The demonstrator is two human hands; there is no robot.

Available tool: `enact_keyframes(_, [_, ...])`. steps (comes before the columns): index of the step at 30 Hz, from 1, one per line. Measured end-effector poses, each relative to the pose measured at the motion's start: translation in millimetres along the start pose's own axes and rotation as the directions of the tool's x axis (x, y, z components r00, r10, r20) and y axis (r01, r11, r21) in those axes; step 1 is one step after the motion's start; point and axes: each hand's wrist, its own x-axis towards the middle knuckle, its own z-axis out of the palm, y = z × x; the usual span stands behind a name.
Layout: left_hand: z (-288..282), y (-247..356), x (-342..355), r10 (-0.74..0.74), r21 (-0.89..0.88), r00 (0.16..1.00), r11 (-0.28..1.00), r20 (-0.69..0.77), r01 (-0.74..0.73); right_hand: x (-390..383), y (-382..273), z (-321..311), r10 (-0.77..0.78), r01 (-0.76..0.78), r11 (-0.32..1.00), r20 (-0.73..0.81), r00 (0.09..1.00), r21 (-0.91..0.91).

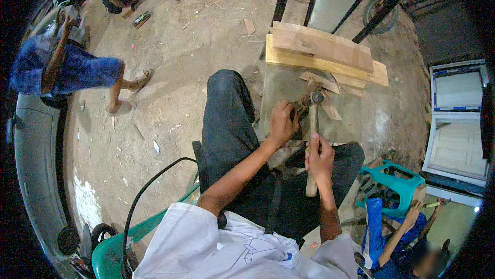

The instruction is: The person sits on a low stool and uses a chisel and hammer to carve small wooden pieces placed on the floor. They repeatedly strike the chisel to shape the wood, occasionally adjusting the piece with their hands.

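Observation:
My right hand (320, 160) is wrapped round the wooden handle of a hammer (312, 124). The hammer's dark metal head points away from me, over a small work surface (276, 86) in front of my knees. Just left of the hammer, my left hand (283, 123) is closed, with its fingers bent toward a dark piece beside the hammer head. What that hand grips is too dark to make out. Small wood scraps (325, 82) lie around the hammer head. Behind them, a brown board (322, 47) lies on a longer yellowish plank (380, 73).
A green plastic chair (116, 243) is under me, with a black cable (152, 178) beside it. To the right stands a teal stool (394, 178) near a seated person (397, 238). Another person (67, 68) stands at left by a grey car (38, 155). Wood bits litter the ground.

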Motion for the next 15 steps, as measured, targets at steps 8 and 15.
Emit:
enact_keyframes(8, [15, -19, -13, 0.007, 0.004, 0.999, 1.000, 0.054, -0.008, -1, -1, 2, 0.172, -0.175, 0.984, 0.058, 0.983, 0.039])
enact_keyframes(15, [2, -11, -7, 0.070, -0.114, 0.995, 0.992, 0.072, -0.062, 6, 27, 8, 0.159, -0.154, 0.984, 0.044, 0.986, -0.090])
